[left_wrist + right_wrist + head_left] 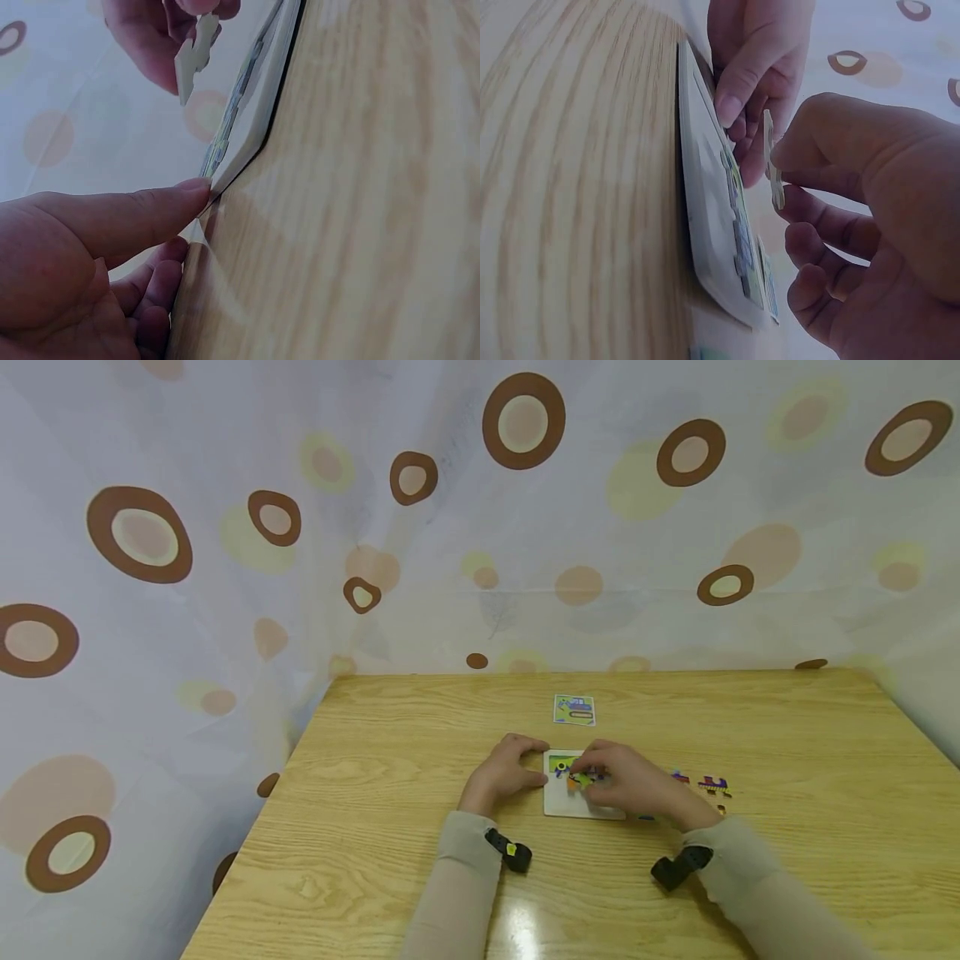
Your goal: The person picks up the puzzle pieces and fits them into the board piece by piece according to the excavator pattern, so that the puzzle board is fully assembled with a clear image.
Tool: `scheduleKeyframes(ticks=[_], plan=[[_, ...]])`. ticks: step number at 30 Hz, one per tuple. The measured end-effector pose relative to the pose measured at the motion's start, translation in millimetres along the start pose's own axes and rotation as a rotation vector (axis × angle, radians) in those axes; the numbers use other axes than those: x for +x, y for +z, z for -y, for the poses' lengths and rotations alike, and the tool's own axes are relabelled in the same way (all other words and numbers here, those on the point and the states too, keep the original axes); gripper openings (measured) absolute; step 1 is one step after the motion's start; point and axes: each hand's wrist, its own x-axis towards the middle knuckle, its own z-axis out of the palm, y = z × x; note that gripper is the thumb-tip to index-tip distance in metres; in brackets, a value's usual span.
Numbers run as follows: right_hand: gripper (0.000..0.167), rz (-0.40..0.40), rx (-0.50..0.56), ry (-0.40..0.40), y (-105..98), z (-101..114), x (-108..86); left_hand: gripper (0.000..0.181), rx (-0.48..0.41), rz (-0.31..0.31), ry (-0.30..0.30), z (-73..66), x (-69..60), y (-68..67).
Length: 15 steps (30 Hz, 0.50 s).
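A white puzzle tray (558, 803) lies on the wooden table, with colourful pieces fitted along its far part. My right hand (628, 779) is above the tray and pinches a green and orange jigsaw piece (581, 782) between thumb and fingers. In the right wrist view that jigsaw piece (774, 176) is held on edge, apart from the tray surface. At the tray's left side is my left hand (504, 774), its thumb touching the rim and its index finger reaching toward the far left corner. The right hand hides the tray's right part.
Several loose jigsaw pieces (714, 786) lie on the table to the right of the tray, some partly behind the right wrist. A small picture card (574, 710) lies beyond the tray. A patterned cloth (450, 543) hangs behind the table (390, 752).
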Motion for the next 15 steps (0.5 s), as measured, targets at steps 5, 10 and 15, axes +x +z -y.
scheduleKeyframes(ticks=[5, 10, 15], plan=[[0.029, 0.011, 0.01, -0.004, 5, 4, 5.6, 0.045, 0.005, -0.001, 0.004, 0.5, -0.1, 0.8], [0.027, 0.023, -0.016, 0.006, 11, 5, 10.7, 0.046, 0.011, 0.001, 0.0, 0.6, -0.6, 0.8], [0.026, 0.03, -0.041, -0.012, 15, 6, 15.1, 0.046, 0.017, 0.003, 0.007, 0.0, -1.1, -0.5]])
